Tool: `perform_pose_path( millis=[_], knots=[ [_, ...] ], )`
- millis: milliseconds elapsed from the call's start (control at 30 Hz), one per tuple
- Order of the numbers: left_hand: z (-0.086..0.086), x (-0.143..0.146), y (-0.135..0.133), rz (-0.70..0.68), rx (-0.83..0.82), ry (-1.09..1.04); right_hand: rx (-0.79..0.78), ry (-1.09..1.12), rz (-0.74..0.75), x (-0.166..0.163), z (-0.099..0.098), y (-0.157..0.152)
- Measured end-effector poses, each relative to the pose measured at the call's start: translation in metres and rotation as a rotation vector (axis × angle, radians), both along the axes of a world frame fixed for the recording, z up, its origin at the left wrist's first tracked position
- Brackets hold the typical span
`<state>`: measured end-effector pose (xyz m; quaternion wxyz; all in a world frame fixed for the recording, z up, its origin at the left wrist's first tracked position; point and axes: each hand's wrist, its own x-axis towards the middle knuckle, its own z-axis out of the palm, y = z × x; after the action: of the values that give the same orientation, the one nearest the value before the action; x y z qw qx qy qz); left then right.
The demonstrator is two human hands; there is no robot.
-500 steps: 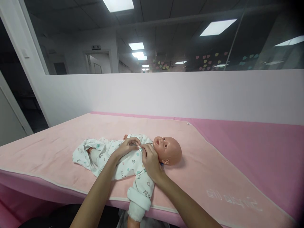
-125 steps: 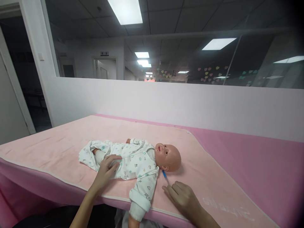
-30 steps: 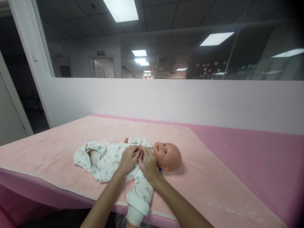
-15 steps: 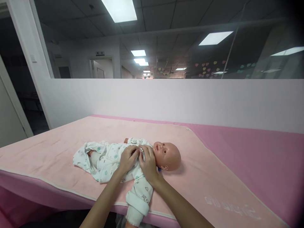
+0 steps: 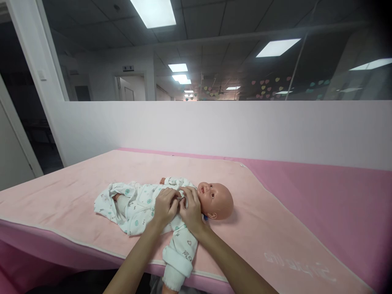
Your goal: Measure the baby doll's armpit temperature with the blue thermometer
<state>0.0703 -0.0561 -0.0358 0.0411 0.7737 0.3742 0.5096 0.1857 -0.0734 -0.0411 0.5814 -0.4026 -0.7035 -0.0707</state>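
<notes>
Apart a few seconds ago, the left hand (image 5: 165, 206) and right hand (image 5: 191, 209) are now meeting on the chest of the doll (image 5: 216, 200). Nearest, one sleeve (image 5: 179, 253) is hanging over the front edge of the blanket (image 5: 76, 196). Both hands are pinching the front of the romper (image 5: 137, 203), fingers curled tight on the cloth. The doll is lying face-up mid-blanket. A sideways tug is likely risking dragging it toward that edge. Showing: two hands, one doll, one romper, one blanket.
</notes>
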Motion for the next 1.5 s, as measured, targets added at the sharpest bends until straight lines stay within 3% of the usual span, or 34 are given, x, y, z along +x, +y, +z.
perform_pose_path(
  millis=[267, 467, 633, 867, 1167, 1500],
  knots=[
    [-0.009, -0.006, -0.005, 0.092, 0.093, -0.197, 0.198, -0.022, 0.023, -0.003, -0.001, -0.012],
    [-0.006, -0.007, 0.001, 0.169, -0.203, -0.46, 0.095, -0.245, 0.02, -0.006, 0.006, -0.01],
    [-0.004, -0.016, 0.0, 0.125, -0.296, -0.288, -0.025, -0.274, -0.008, -0.007, 0.005, -0.004],
    [-0.009, -0.022, -0.009, 0.316, -0.093, 0.04, 0.032, -0.279, 0.019, -0.007, 0.005, -0.005],
    [-0.011, -0.019, -0.014, 0.23, -0.049, -0.088, 0.082, -0.36, 0.172, -0.009, 0.008, -0.007],
    [-0.011, -0.021, -0.014, 0.196, -0.047, -0.135, 0.076, -0.361, 0.115, -0.009, 0.009, -0.007]
  ],
)
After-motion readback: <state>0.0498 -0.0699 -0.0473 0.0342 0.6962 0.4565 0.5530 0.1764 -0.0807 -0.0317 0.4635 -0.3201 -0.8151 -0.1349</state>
